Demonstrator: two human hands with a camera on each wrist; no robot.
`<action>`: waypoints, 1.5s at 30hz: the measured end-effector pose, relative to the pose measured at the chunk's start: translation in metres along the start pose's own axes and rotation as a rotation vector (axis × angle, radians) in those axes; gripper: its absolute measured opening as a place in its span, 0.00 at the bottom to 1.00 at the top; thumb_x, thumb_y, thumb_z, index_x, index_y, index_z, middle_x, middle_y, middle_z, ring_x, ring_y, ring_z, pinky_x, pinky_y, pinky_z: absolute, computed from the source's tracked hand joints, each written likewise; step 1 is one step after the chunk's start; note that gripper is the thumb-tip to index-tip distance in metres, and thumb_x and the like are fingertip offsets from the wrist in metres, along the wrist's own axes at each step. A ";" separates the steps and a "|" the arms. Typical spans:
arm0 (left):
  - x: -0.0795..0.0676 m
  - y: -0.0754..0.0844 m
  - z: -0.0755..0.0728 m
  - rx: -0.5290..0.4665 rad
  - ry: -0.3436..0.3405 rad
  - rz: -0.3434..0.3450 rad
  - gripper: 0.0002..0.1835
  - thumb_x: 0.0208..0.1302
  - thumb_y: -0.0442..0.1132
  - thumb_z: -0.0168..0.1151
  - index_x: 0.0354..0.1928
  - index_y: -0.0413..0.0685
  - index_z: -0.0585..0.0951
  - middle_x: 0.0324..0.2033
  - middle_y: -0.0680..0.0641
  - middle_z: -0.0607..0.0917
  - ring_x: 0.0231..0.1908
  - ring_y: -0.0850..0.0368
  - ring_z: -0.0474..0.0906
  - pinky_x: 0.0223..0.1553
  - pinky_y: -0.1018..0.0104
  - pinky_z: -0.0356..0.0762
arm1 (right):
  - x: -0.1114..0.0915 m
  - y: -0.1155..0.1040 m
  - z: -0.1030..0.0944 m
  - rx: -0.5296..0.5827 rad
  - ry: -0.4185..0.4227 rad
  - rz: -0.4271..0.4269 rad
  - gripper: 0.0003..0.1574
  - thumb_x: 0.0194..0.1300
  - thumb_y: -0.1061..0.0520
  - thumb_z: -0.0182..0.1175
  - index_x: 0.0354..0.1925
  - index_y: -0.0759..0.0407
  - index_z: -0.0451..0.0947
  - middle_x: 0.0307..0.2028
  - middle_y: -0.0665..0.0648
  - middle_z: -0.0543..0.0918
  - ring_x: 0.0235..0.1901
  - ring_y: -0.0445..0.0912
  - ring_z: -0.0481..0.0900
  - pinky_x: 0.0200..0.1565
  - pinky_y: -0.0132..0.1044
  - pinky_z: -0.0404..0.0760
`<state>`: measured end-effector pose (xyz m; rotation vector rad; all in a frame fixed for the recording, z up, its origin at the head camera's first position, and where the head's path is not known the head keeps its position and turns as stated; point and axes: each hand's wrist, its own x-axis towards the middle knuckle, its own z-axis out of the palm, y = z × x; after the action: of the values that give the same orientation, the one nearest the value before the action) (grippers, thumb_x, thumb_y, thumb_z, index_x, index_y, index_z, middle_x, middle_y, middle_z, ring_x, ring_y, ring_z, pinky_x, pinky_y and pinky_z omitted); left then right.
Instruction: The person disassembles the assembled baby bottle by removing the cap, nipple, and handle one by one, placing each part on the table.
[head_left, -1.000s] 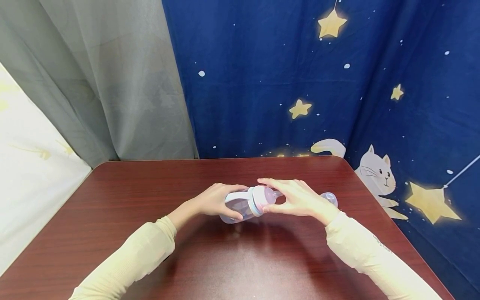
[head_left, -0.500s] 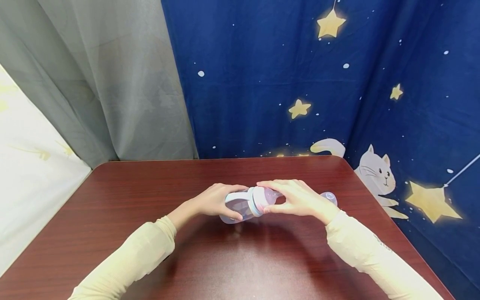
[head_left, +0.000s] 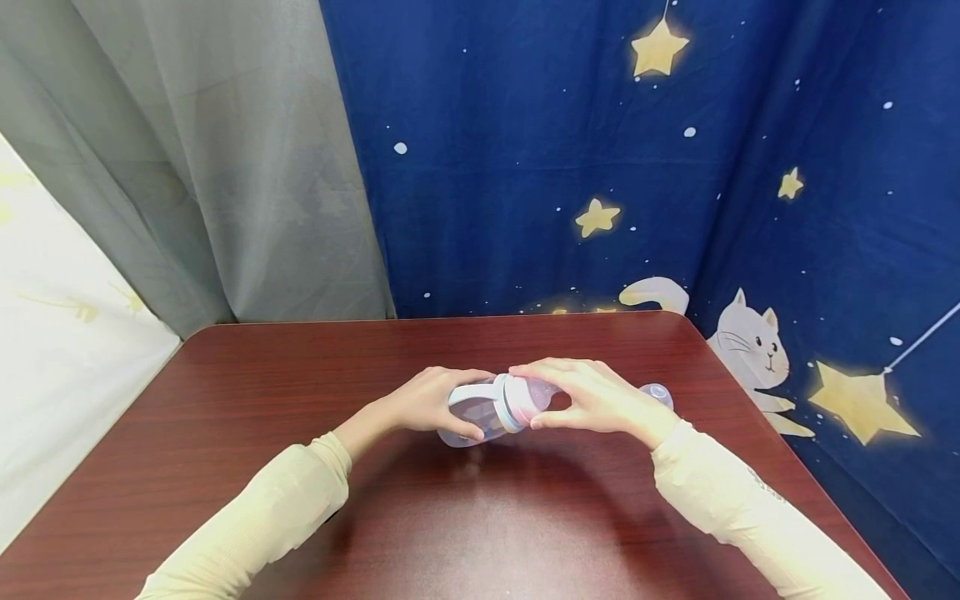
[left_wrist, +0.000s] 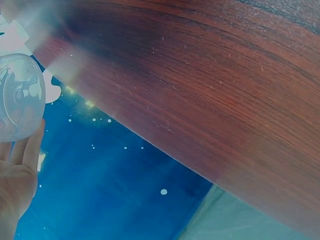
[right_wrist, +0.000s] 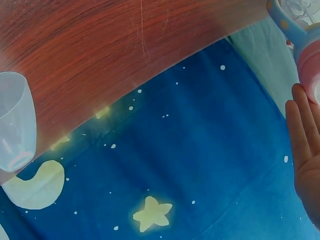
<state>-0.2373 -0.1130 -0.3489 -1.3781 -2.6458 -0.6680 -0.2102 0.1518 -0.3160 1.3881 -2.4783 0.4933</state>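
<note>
Left hand (head_left: 431, 398) is curled, thumb and fingers around a clear plastic baby bottle with a pale-blue handle (head_left: 483, 412), which I see tilted over the reddish-brown tabletop (head_left: 337, 358); right hand (head_left: 592, 396) pinches the bottle's pink collar (head_left: 522, 400). Beside that wrist I make out a translucent cup-shaped cap (head_left: 660, 393).

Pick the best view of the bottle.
Head: it shows most of the bottle, handle and pink collar included, though the right hand hides part. Left wrist gives only its clear bottom end, cut off; right wrist crops to collar, handle and some body.
</note>
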 end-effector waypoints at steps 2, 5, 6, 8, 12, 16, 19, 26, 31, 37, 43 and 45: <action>0.000 0.000 0.000 -0.001 -0.001 -0.004 0.40 0.37 0.64 0.66 0.54 0.52 0.72 0.36 0.60 0.78 0.30 0.68 0.72 0.31 0.72 0.69 | 0.000 0.000 0.000 0.007 -0.002 -0.007 0.38 0.49 0.38 0.62 0.58 0.46 0.67 0.52 0.42 0.71 0.51 0.37 0.68 0.45 0.38 0.70; 0.000 0.000 0.000 -0.002 0.000 -0.006 0.40 0.37 0.64 0.66 0.54 0.52 0.72 0.36 0.59 0.78 0.31 0.68 0.72 0.31 0.72 0.69 | 0.000 0.000 0.000 0.009 -0.009 -0.016 0.38 0.51 0.35 0.58 0.58 0.46 0.66 0.53 0.43 0.70 0.52 0.38 0.67 0.46 0.38 0.69; 0.000 0.000 0.000 -0.002 0.001 -0.005 0.40 0.37 0.64 0.66 0.54 0.52 0.72 0.36 0.59 0.78 0.31 0.68 0.72 0.32 0.72 0.69 | 0.000 0.000 0.000 0.009 -0.011 -0.018 0.38 0.51 0.34 0.57 0.58 0.46 0.66 0.53 0.43 0.70 0.52 0.38 0.67 0.46 0.38 0.69; 0.000 0.000 0.000 -0.004 0.002 -0.005 0.40 0.38 0.64 0.66 0.54 0.52 0.72 0.36 0.59 0.78 0.31 0.68 0.72 0.32 0.72 0.69 | 0.000 0.000 0.000 0.010 -0.012 -0.019 0.38 0.52 0.33 0.55 0.58 0.46 0.66 0.54 0.43 0.70 0.52 0.38 0.67 0.47 0.38 0.69; -0.001 0.001 0.000 0.001 0.005 -0.004 0.40 0.37 0.64 0.66 0.54 0.52 0.72 0.37 0.59 0.78 0.31 0.68 0.72 0.32 0.72 0.69 | 0.000 0.000 0.000 0.003 -0.009 -0.019 0.40 0.51 0.34 0.57 0.59 0.47 0.65 0.54 0.44 0.70 0.52 0.39 0.67 0.47 0.38 0.69; -0.001 0.001 0.000 0.007 0.013 -0.001 0.40 0.37 0.65 0.65 0.54 0.52 0.72 0.36 0.59 0.78 0.31 0.68 0.72 0.31 0.72 0.69 | -0.001 0.000 0.000 -0.008 -0.003 -0.010 0.42 0.50 0.36 0.60 0.60 0.48 0.64 0.55 0.44 0.69 0.53 0.40 0.67 0.48 0.39 0.69; -0.001 0.001 0.000 0.003 0.016 0.000 0.40 0.37 0.65 0.65 0.54 0.52 0.72 0.37 0.59 0.79 0.31 0.68 0.72 0.31 0.72 0.70 | -0.001 -0.001 -0.001 -0.006 -0.005 0.008 0.43 0.49 0.36 0.61 0.61 0.47 0.62 0.55 0.44 0.69 0.53 0.40 0.67 0.48 0.39 0.69; -0.001 0.001 0.000 0.008 0.004 -0.013 0.41 0.38 0.66 0.64 0.54 0.51 0.72 0.37 0.59 0.79 0.31 0.68 0.72 0.32 0.72 0.70 | -0.002 -0.002 -0.003 -0.006 0.015 0.181 0.47 0.48 0.29 0.56 0.64 0.37 0.54 0.56 0.46 0.68 0.50 0.38 0.70 0.45 0.42 0.70; -0.001 0.001 0.001 0.001 0.004 -0.011 0.41 0.38 0.66 0.63 0.54 0.51 0.72 0.38 0.58 0.79 0.31 0.68 0.72 0.31 0.72 0.70 | -0.001 -0.003 -0.003 0.011 0.013 0.279 0.42 0.52 0.29 0.51 0.63 0.37 0.56 0.51 0.45 0.74 0.46 0.39 0.73 0.44 0.43 0.70; 0.000 0.001 0.001 0.023 0.010 -0.003 0.41 0.38 0.66 0.63 0.54 0.52 0.72 0.37 0.59 0.79 0.31 0.68 0.72 0.31 0.72 0.69 | -0.002 -0.004 0.002 -0.018 -0.044 0.303 0.41 0.50 0.26 0.49 0.61 0.35 0.60 0.49 0.43 0.74 0.47 0.39 0.72 0.43 0.44 0.70; -0.001 0.001 0.001 0.031 0.010 -0.003 0.41 0.37 0.67 0.64 0.54 0.52 0.72 0.37 0.60 0.79 0.31 0.69 0.72 0.31 0.72 0.69 | -0.002 -0.003 0.004 -0.015 -0.030 0.249 0.39 0.49 0.26 0.51 0.58 0.35 0.64 0.50 0.42 0.73 0.48 0.36 0.70 0.43 0.39 0.70; -0.001 0.001 0.001 0.027 0.007 -0.004 0.41 0.37 0.67 0.63 0.54 0.53 0.72 0.37 0.60 0.78 0.31 0.69 0.72 0.31 0.72 0.69 | -0.002 -0.003 0.004 -0.013 -0.024 0.223 0.39 0.49 0.27 0.51 0.57 0.37 0.66 0.50 0.41 0.73 0.47 0.35 0.70 0.43 0.38 0.70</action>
<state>-0.2358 -0.1126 -0.3498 -1.3616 -2.6423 -0.6337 -0.2071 0.1501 -0.3199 1.1248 -2.6651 0.5075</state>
